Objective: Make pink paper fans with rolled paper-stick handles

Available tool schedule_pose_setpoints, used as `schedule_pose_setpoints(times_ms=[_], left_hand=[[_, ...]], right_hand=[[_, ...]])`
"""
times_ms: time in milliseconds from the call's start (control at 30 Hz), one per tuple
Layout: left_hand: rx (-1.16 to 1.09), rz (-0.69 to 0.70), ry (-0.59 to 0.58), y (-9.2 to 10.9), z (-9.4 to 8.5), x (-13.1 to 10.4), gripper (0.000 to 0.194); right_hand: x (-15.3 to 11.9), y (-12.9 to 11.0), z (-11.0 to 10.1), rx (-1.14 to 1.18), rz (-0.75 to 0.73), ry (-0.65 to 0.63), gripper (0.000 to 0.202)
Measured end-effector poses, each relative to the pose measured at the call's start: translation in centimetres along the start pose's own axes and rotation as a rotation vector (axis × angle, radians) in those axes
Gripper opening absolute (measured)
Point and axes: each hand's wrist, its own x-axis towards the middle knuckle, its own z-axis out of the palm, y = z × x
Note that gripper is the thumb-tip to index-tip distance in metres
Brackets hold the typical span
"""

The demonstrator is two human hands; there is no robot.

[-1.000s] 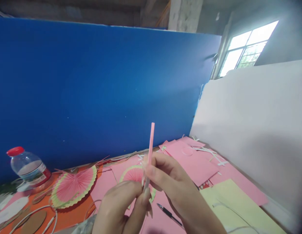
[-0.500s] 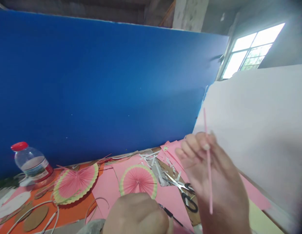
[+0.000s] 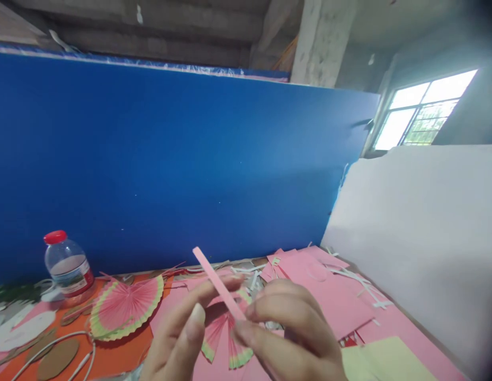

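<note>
A narrow pink strip (image 3: 214, 277) slants up and left from the fingertips of my right hand (image 3: 289, 328), which pinches its lower end. On the other side of the strip is my left hand (image 3: 186, 328), thumb and fingers apart, with nothing visibly gripped. Behind and below both hands lies a pleated pink fan with a yellow-green rim (image 3: 240, 357), partly hidden by them. Another pleated fan (image 3: 128, 307) rests at the left on orange paper (image 3: 122, 354).
A red-capped bottle (image 3: 71, 272) stands at the left near a white cable (image 3: 43, 346) and brown cardboard ovals (image 3: 59, 360). Pink sheets (image 3: 329, 291), white paper scraps and a pale yellow sheet (image 3: 388, 362) lie at the right. A blue panel (image 3: 170, 159) rises behind.
My right hand has moved left and down with the pink strip, which now tilts left. My left hand has turned and opened from a closed shape. The view has tilted up.
</note>
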Motion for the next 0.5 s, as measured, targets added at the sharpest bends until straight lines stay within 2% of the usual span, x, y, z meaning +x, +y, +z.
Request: schedule_pose_setpoints(times_ms=[100, 200, 233, 333, 433, 500], left_hand=[[-0.048, -0.06, 0.08, 0.7, -0.3, 0.6, 0.028], [-0.019, -0.034, 0.15, 0.8, -0.7, 1.1, 0.024], [0.009, 0.001, 0.166, 0.7, -0.9, 1.3, 0.024], [0.119, 0.124, 0.186, 0.1, -1.1, 1.5, 0.019], [0.19, 0.177, 0.156, -0.4, -0.9, 1.5, 0.015], [0.187, 0.165, 0.128, -0.7, -0.6, 1.4, 0.014]], right_hand=[[0.6, -0.2, 0.0, -0.045, -0.063, -0.198, 0.034], [1.2, 0.1, 0.5, 0.043, -0.002, -0.226, 0.038], [1.3, 0.3, 0.7, 0.089, 0.047, -0.209, 0.037], [1.3, 0.8, 1.1, 0.32, 0.34, -0.206, 0.032], [1.2, 0.8, 1.1, 0.61, 0.621, -0.266, 0.024], [1.4, 0.6, 0.9, 0.61, 0.714, -0.347, 0.018]])
